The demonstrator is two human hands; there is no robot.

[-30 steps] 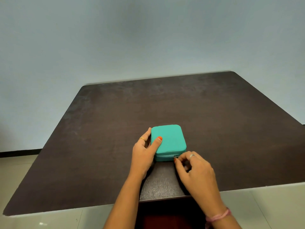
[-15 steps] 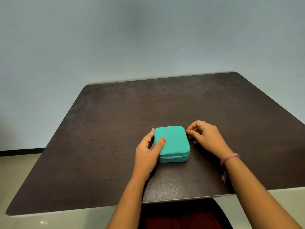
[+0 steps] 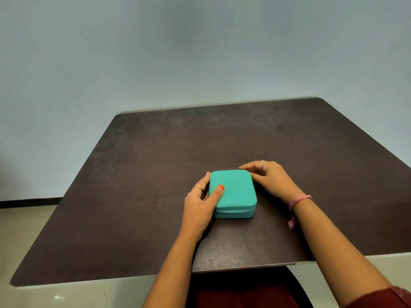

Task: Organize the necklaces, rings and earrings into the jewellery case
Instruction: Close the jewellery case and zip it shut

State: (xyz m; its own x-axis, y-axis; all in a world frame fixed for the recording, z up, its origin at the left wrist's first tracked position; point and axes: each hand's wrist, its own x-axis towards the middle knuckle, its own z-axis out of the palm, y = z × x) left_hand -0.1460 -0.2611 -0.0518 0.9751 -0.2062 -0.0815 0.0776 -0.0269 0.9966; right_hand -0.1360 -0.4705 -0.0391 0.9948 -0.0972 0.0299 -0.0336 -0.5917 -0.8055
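Closed teal jewellery case [image 3: 232, 192] lying flat near the bench [image 3: 138, 196] front edge, left hand [image 3: 200, 205] gripping its left side, thumb on the lid, right hand [image 3: 270, 178] at its far right corner, fingers [image 3: 249, 166] pinched there, on what I cannot tell

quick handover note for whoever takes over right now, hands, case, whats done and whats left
Left hand: grips the left side of the teal jewellery case, thumb on the lid.
Right hand: fingers curled at the case's far right corner; whether it pinches the zip pull cannot be told.
Case: lid down, near the front of the dark table.
Done: no jewellery put away.
Left: open the case, then sort necklaces, rings and earrings in; none lie in view.
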